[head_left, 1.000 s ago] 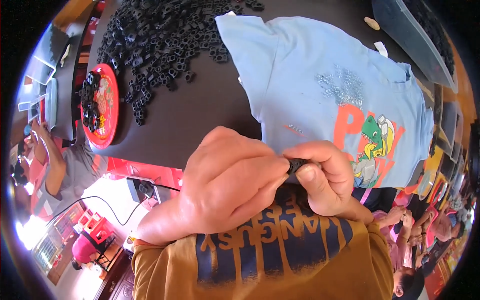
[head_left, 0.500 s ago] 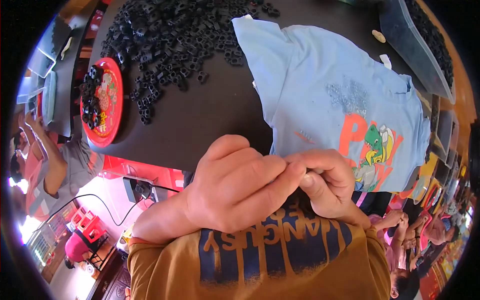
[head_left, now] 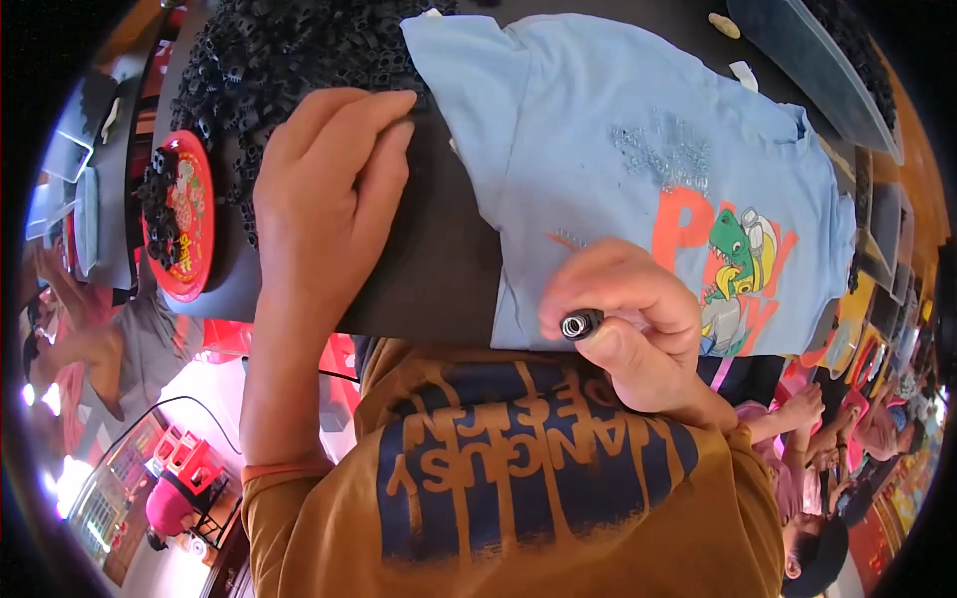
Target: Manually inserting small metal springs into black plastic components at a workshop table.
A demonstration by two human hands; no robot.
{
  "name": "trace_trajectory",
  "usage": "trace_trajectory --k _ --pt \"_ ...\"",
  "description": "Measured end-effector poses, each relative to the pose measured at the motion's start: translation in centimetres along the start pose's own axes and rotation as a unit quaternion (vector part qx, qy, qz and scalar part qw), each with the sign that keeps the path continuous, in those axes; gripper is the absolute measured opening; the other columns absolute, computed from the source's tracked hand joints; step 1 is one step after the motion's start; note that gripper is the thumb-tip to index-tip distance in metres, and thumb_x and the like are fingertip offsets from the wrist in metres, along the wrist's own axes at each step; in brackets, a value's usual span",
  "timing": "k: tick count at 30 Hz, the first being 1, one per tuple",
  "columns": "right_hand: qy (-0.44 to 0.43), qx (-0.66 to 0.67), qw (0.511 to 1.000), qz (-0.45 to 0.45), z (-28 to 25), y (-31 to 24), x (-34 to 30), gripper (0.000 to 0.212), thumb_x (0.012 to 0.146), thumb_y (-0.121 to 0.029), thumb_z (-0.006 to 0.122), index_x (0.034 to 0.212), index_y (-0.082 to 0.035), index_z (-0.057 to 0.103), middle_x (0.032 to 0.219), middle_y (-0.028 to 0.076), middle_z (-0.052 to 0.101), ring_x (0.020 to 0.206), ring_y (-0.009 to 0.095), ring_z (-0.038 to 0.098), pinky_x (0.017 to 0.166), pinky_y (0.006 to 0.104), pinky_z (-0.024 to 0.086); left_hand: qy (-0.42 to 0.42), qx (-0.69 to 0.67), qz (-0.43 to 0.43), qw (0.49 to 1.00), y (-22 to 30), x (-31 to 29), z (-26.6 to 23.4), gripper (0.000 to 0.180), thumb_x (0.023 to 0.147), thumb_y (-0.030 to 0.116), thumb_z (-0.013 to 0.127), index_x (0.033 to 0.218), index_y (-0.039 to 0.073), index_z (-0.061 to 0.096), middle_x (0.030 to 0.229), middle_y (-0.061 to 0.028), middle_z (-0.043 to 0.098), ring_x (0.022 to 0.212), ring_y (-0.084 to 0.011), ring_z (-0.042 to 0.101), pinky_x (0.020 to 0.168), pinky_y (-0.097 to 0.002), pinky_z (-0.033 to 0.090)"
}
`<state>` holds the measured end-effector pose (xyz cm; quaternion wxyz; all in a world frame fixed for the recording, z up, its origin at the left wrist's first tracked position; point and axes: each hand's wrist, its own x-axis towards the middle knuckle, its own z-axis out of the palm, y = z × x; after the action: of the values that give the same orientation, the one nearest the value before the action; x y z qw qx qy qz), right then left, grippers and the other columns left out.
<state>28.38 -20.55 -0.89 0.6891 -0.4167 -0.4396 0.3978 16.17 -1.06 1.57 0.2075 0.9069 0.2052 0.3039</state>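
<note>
right fingers partly hide a black piece; left hand obscures pile.

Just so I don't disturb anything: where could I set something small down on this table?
The widest bare patch of dark table lies between the left grip and the blue shirt. A narrower one lies between the red plate and left wrist. Heaped black pieces crowd the far left.
</note>
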Motion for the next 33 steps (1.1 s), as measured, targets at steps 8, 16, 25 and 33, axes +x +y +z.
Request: trace_trajectory --k 8,16,25,33 --pt "0.058 0.064 0.993 0.082 0.3 -0.6 -0.6 0.021 0.082 -0.006 0.065 0.103 0.000 0.064 0.096 0.009 0.063 0.087 0.021 0.058 0.086 0.0341 0.042 -0.047 0.130 0.053 0.989 -0.4 0.3 0.1 0.014 0.077 0.009 0.065 0.090 0.006 0.066 0.084 -0.0068 0.061 0.073 -0.0262 0.058 0.069 -0.0360 0.044" --pt "0.065 0.055 0.996 0.032 0.2 -0.2 -0.6 0.024 0.078 -0.001 0.068 0.102 0.002 0.065 0.097 0.013 0.065 0.089 0.024 0.060 0.080 0.0338 0.045 -0.093 -0.082 0.007 0.992 4.8 0.2 -2.9 0.017 0.073 -0.004 0.062 0.089 -0.004 0.066 0.083 -0.0121 0.061 0.072 -0.0199 0.057 0.063 -0.0283 0.045" --pt "0.043 -0.030 0.998 -0.018 0.1 -0.3 -0.4 0.028 0.076 0.003 0.069 0.103 0.003 0.063 0.096 0.014 0.063 0.087 0.023 0.060 0.074 0.0308 0.047 -0.193 -0.220 -0.003 0.956 6.6 -2.0 -2.6 0.033 0.066 0.002 0.073 0.097 -0.001 0.063 0.081 -0.0108 0.058 0.065 -0.0184 0.054 0.053 -0.0267 0.041" --pt "0.030 -0.030 0.999 -0.031 0.0 0.2 -0.5 0.029 0.074 0.005 0.069 0.103 0.004 0.063 0.096 0.016 0.063 0.085 0.024 0.062 0.071 0.0301 0.049 -0.092 -0.248 0.049 0.963 6.0 -2.2 -2.6 0.019 0.069 -0.001 0.065 0.087 -0.001 0.060 0.076 -0.0117 0.053 0.058 -0.0180 0.047 0.054 -0.0321 0.038"
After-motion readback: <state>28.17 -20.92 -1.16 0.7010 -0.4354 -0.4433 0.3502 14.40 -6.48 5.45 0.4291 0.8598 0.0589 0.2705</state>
